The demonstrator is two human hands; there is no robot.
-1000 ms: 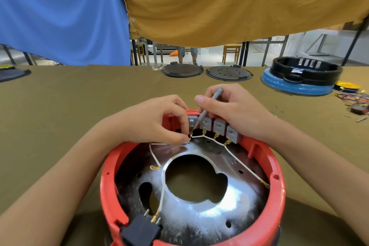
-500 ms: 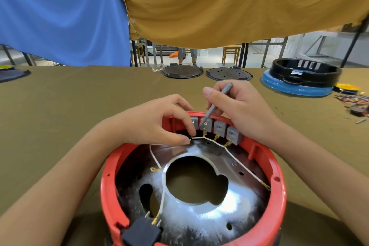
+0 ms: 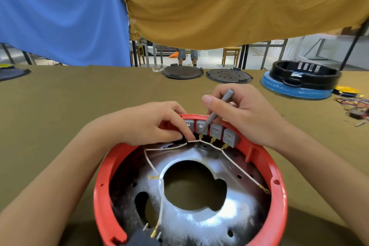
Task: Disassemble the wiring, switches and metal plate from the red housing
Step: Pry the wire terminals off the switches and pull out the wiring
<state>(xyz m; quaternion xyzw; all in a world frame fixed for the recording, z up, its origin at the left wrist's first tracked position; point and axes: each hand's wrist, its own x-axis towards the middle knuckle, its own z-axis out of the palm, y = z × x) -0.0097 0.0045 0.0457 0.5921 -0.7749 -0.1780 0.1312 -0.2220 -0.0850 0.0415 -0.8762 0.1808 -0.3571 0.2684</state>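
Prying switches (image 3: 214,132) from housing (image 3: 279,185).
Right hand (image 3: 245,113) grips tool (image 3: 217,111) as lever; left hand (image 3: 151,123) pinches wire (image 3: 191,141), steadying.

1 head-worn wide-angle view looks forward and down, close over the red housing (image 3: 279,195).

Bright, even daylight comes from beyond the hanging cloths; glare whitens the metal plate (image 3: 217,223) below the hands, and wide-angle distortion bends the edges.
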